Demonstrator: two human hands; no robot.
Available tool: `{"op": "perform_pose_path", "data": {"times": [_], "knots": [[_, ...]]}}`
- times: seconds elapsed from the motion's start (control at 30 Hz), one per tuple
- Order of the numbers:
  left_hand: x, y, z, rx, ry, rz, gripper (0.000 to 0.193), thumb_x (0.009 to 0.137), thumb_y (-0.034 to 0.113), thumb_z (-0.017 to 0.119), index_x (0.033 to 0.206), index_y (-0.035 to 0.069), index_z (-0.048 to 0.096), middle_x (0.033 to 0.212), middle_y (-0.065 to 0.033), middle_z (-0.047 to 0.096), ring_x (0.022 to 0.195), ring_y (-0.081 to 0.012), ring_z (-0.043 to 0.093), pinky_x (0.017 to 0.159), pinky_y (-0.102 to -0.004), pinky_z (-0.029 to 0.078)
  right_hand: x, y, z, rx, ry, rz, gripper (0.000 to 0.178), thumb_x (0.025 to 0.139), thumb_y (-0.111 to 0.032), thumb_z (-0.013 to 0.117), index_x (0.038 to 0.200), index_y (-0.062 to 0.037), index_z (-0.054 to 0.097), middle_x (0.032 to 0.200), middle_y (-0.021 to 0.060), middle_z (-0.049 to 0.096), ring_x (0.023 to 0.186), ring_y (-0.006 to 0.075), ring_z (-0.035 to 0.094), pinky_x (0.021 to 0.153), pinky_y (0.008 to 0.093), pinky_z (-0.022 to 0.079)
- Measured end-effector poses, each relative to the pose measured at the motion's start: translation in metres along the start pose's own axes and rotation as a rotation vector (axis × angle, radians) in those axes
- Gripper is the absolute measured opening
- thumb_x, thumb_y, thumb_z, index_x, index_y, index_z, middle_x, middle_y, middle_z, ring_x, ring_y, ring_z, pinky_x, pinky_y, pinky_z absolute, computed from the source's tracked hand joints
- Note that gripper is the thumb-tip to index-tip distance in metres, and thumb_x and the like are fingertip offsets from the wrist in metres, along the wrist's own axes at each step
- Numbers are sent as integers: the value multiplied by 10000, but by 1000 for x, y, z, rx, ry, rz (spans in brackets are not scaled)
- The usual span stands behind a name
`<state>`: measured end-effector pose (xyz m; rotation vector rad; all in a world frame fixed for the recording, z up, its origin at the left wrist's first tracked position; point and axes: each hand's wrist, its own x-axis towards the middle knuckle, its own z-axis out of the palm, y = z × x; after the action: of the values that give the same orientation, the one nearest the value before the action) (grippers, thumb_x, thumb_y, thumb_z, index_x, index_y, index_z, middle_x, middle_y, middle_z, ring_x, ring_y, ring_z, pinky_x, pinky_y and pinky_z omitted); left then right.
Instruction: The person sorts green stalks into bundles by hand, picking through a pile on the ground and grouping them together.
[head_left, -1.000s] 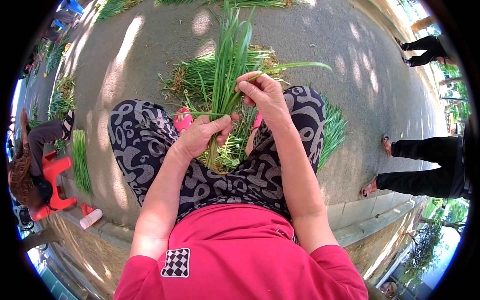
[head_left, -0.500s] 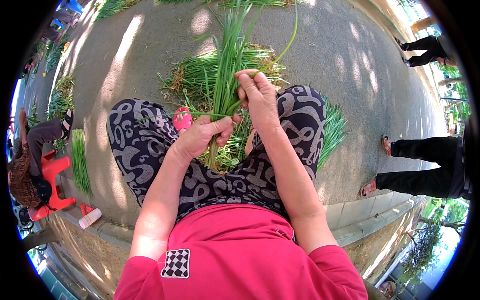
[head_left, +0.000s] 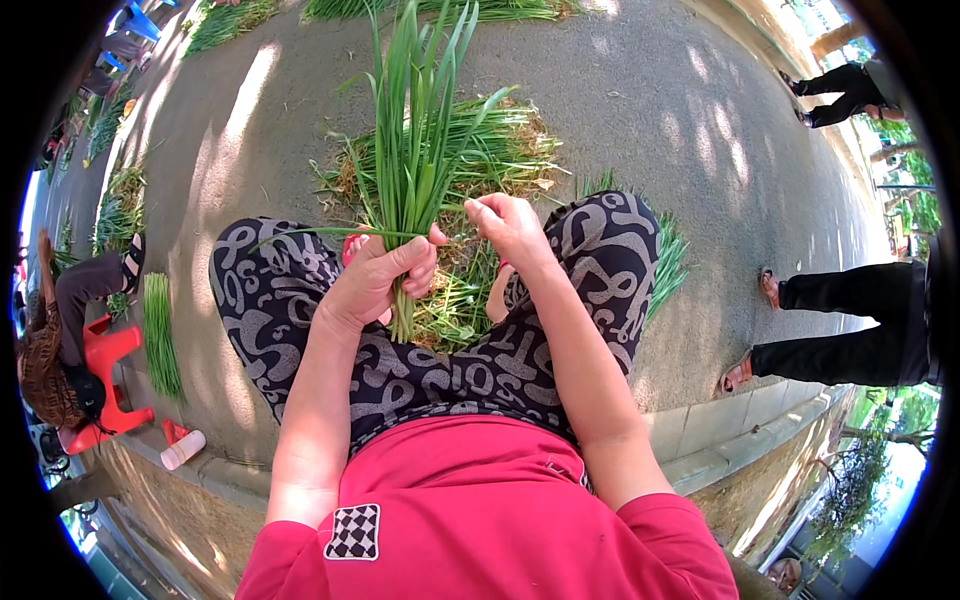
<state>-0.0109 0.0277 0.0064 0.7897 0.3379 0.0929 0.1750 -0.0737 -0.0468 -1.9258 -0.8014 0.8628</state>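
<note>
My left hand (head_left: 385, 275) is closed around the lower stalks of a bunch of garlic chives (head_left: 410, 150). Long flat green leaves fan upward and away from me, and the pale cut ends poke out below the fist. One loose leaf (head_left: 310, 231) lies crosswise over the bunch at my thumb and sticks out to the left. Just right of the bunch, my right hand (head_left: 508, 228) has thumb and forefinger pinched together; whatever is between them is too small to make out. Beyond both hands a heap of chives (head_left: 490, 150) with brownish roots lies on the pavement.
Loose trimmings (head_left: 450, 310) lie between my feet, and more chives (head_left: 668, 260) beside my right knee. At left are a neat chive bundle (head_left: 160, 335), a red stool (head_left: 105, 375) with a seated person, and a pale bottle (head_left: 183, 450). People in dark trousers (head_left: 840, 355) stand at right.
The bunch has shifted left and tilts less to the right. My right hand has come down and slightly away from it, and the long yellowish leaf it held out no longer shows.
</note>
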Motion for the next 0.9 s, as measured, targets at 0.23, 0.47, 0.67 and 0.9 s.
{"op": "perform_pose_path", "data": {"times": [0.23,0.47,0.67,0.9], "knots": [[-2,-2,4,35,6,-46,256,934,280,595,1067,63,563,662,28,426,589,-86,411,537,-233,349,14,-37,-42,439,416,-144,128,909,-69,571,1004,-5,629,812,22,630,631,68,568,558,203,438],[-1,-3,6,57,15,-90,253,931,271,598,1058,54,566,670,22,440,596,-87,416,541,-235,348,22,-68,-81,611,259,-14,398,945,-327,573,1195,-18,555,833,28,598,592,55,524,517,187,412],[0,-5,6,94,-9,-108,257,942,255,584,1085,42,562,670,28,447,598,-81,418,546,-231,351,31,-66,-87,834,3,2,241,922,-223,624,1085,-47,607,697,-22,552,530,51,476,472,194,374],[0,-5,7,75,0,-121,251,936,260,595,1066,47,568,678,24,448,602,-81,417,545,-228,353,30,-44,-73,969,194,-124,183,911,-155,634,1062,-59,596,797,7,594,577,77,518,500,204,402]]}}
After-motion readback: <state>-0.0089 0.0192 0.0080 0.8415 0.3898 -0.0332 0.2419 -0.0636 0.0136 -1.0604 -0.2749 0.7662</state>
